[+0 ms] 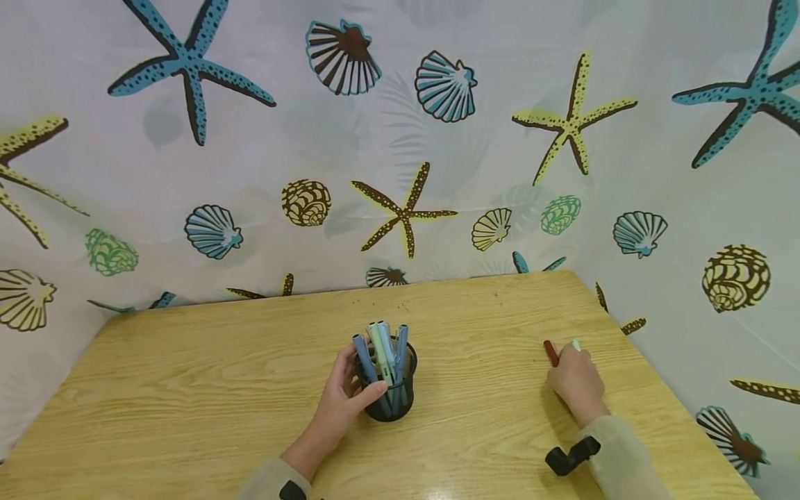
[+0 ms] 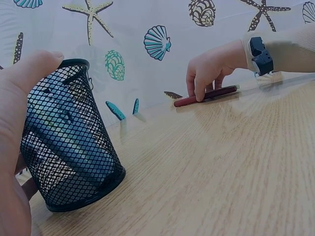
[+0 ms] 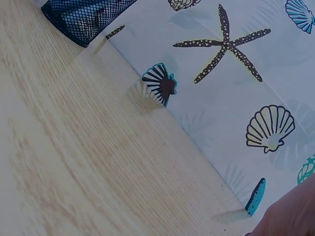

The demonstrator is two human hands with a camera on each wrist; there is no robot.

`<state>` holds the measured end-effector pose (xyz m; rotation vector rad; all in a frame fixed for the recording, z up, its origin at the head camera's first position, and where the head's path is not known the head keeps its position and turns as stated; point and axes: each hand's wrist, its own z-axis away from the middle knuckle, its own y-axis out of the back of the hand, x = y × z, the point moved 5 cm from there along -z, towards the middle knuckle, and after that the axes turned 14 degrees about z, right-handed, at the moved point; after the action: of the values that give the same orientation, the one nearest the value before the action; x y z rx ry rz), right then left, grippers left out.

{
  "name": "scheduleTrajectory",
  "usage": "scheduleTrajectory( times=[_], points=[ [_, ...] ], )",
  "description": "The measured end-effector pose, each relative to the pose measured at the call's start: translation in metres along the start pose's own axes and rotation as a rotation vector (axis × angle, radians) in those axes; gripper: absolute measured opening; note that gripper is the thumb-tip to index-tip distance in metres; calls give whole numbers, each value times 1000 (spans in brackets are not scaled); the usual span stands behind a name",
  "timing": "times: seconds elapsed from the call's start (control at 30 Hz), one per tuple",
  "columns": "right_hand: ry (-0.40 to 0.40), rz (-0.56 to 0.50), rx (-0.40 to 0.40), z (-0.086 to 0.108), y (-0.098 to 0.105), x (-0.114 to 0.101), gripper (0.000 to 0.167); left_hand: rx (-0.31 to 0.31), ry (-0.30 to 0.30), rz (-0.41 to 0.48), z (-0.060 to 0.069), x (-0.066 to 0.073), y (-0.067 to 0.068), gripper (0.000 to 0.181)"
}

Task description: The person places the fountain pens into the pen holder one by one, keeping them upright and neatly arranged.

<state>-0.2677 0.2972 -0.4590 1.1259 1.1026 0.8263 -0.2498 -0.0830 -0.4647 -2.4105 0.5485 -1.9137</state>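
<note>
My left hand [image 1: 340, 396] grips a black mesh pen holder [image 2: 74, 142], thumb over the near rim and fingers round its left side. Blue and pale green pens [image 1: 382, 347] stand in it, caps above the rim. Over on the right of the table, my right hand [image 1: 576, 380] pinches a dark red pen [image 2: 206, 96] from above, low at the tabletop. Past that hand pokes the tip of a light green pen [image 1: 576, 344], mostly hidden by the hand. In the right wrist view only a bit of the right hand [image 3: 288, 214] shows, and the red pen is out of sight.
The wooden table [image 1: 206, 389] reaches to a white curtain [image 1: 262, 153] printed with starfish and shells, which hangs behind and along the right side. A black strap mount [image 1: 571, 456] sits on the right wrist.
</note>
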Motion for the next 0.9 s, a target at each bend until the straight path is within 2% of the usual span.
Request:
scheduleTrajectory(
  times=[0.17, 0.4, 0.7, 0.9],
  points=[
    [4, -4, 13, 1, -1, 0, 8, 4, 3, 1, 1, 0, 0, 65],
    [11, -31, 44, 3, 5, -4, 20, 2, 3, -2, 1, 0, 0, 65],
    [11, -66, 94, 7, 10, -11, 21, 3, 2, 2, 1, -1, 0, 65],
    [43, -79, 159, 7, 12, -15, 26, 1, -7, -2, 0, -2, 1, 64]
  ],
)
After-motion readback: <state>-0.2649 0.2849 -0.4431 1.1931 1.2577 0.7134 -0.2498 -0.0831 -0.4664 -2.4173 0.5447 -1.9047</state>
